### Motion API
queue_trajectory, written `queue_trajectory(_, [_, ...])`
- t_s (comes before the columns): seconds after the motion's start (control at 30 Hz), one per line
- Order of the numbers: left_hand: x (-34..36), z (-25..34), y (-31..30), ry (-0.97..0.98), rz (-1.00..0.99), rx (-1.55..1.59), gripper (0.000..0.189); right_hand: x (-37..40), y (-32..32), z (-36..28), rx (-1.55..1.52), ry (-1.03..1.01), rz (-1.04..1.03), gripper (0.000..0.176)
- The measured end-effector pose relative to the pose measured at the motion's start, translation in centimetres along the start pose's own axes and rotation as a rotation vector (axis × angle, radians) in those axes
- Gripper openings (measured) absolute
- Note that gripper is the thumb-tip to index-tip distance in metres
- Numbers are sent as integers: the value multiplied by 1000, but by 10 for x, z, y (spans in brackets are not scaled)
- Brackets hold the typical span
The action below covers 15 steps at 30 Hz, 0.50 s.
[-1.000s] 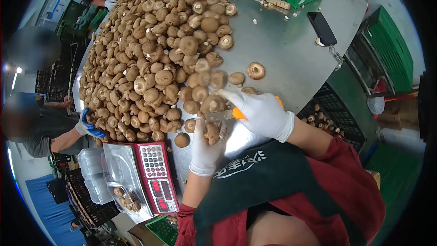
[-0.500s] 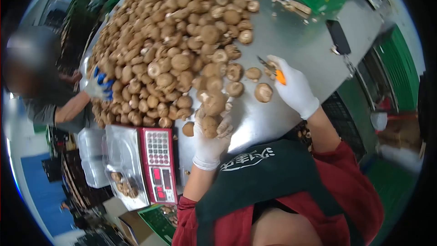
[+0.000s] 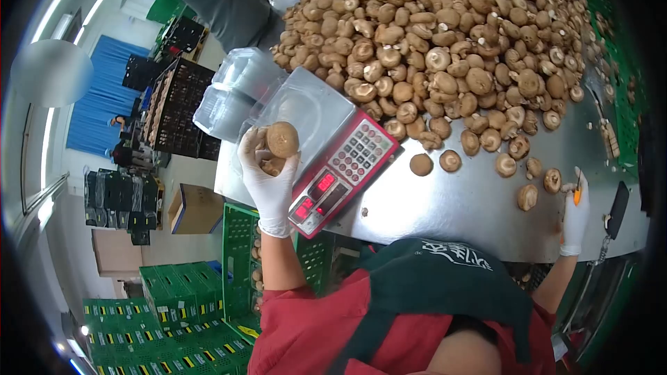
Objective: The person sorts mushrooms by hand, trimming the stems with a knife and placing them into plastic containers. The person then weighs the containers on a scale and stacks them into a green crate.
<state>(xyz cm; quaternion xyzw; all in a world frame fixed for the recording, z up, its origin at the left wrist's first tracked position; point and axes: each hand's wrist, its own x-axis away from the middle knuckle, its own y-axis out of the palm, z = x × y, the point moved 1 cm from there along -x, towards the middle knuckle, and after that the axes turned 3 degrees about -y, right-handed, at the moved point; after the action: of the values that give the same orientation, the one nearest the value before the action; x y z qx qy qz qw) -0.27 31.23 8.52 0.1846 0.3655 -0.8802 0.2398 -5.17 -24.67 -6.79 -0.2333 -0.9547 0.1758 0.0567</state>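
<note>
My left hand (image 3: 267,191), in a white glove, is closed around a few brown mushrooms (image 3: 283,139) and is over the near end of a clear plastic tray (image 3: 303,105) on a red electronic scale (image 3: 345,170). The hand hides part of the tray and whatever lies in it. At the right, my gloved right hand (image 3: 574,217) is closed on a small knife with an orange handle (image 3: 577,195); its blade is hard to make out. Near that hand, several loose mushrooms (image 3: 527,197) lie on the metal table (image 3: 431,212).
A large heap of mushrooms (image 3: 445,48) covers the far side. Stacked clear trays (image 3: 233,94) stand left of the scale. A dark phone (image 3: 616,208) lies right of my right hand. A green crate (image 3: 241,243) stands below the table edge. Across the table is another person (image 3: 219,0).
My left hand has carried mushrooms from beside the heap to over the tray on the scale. My view has swung left. My right hand still holds the knife.
</note>
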Motion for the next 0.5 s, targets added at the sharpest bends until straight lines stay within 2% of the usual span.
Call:
queue_trajectory(0.07, [-4,-8,-7,46,58,-108,86,1,5,1,-14,-18,-7,55])
queue_trajectory(0.13, [-8,-20,-20,112,88,-397,78,1,2,11,-16,-89,10,54])
queue_trajectory(0.17, [-14,-30,-27,277,77,-518,74,10,2,-12,59,20,-14,50])
queue_trajectory(0.2, [-18,-34,-26,136,-11,-470,68,11,3,-21,137,-36,2,47])
queue_trajectory(0.23, [-28,-57,-30,313,-124,-629,61,11,4,-29,218,-91,23,44])
queue_trajectory(0.27, [-33,-79,-34,-22,-328,-451,58,15,2,-37,273,-107,51,42])
queue_trajectory(0.3, [-30,-78,-33,-167,-345,-281,57,16,-2,-37,329,-50,42,42])
queue_trajectory(0.33, [-33,-94,-44,-303,-411,-151,55,18,-2,-34,260,-95,60,42])
queue_trajectory(0.37, [-34,-93,-45,-250,-410,-109,58,20,-1,-32,181,-149,64,42])
queue_trajectory(0.4, [-47,-119,-56,-4,-452,-440,60,24,0,-41,141,-31,46,42])
queue_trajectory(0.43, [-53,-113,-55,123,-454,-614,60,26,2,-52,88,77,20,42])
queue_trajectory(0.47, [-55,-126,-54,106,-384,-654,59,27,4,-58,28,180,-13,42])
queue_trajectory(0.5, [-58,-138,-54,86,-308,-696,59,26,5,-58,67,96,-7,41])
